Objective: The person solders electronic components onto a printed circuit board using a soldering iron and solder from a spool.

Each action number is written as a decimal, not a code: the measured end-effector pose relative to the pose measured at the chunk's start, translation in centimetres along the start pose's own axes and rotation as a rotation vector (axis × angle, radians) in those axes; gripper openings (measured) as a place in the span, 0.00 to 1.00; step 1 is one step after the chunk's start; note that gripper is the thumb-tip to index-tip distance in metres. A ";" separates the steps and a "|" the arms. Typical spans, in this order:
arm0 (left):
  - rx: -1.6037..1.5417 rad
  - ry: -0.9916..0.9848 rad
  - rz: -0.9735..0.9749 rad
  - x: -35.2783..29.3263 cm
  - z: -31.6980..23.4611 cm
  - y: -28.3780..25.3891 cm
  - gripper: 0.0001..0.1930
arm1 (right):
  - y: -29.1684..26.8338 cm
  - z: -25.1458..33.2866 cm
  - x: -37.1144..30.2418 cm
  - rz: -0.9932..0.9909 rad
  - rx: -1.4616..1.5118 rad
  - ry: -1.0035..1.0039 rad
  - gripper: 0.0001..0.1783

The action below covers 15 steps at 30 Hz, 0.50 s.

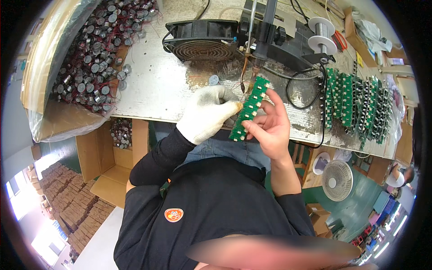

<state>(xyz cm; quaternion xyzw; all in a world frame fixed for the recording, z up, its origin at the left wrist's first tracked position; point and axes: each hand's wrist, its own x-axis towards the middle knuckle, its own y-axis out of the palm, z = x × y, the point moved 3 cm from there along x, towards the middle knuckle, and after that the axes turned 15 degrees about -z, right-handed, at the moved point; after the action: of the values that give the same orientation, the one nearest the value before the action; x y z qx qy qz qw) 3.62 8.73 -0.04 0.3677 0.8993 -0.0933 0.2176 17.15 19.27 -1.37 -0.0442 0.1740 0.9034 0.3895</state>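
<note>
My right hand [272, 130] is bare and grips a long green circuit board strip [249, 109] with thumb and fingers. Small white connectors line the strip, which slants up to the right just past the table's front edge. My left hand [208, 112], in a white glove, is closed at the strip's left edge; the fingertips curl together and hide what they pinch, if anything. Right beyond the strip stands the soldering fixture [254, 67] with its thin metal tip and a copper-coloured tube. A small round silver part [213, 80] lies on the table beyond my left hand.
A plastic-lined carton [38, 85] of silver parts with red wires [96, 58] stands left. A black fan [200, 40] and a solder spool [321, 33] sit at the back. Several board strips [355, 101] are stacked right; a black cable [299, 107] loops before them.
</note>
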 end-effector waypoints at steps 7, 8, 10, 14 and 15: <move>0.063 0.078 -0.025 0.4 -0.5 0.1 0.09 | -0.1 0.0 0.3 -0.036 0.014 -0.031 0.44; 0.064 0.079 -0.026 0.4 -0.4 0.1 0.09 | 0.0 0.0 0.3 -0.033 0.022 -0.035 0.44; 0.029 0.102 -0.076 0.4 -0.3 0.0 0.10 | 0.0 0.1 0.3 -0.034 0.020 -0.038 0.44; 0.025 0.122 -0.068 0.3 -0.1 0.1 0.10 | -0.1 0.0 0.2 -0.038 0.006 -0.054 0.44; 0.007 0.078 -0.048 0.2 -0.2 0.2 0.09 | -0.2 -0.1 0.2 -0.039 0.007 -0.054 0.44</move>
<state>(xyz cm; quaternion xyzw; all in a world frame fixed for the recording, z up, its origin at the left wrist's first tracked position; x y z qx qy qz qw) 3.53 9.06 0.04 0.3502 0.9153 -0.0874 0.1787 17.17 19.45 -1.54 -0.0220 0.1656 0.8960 0.4116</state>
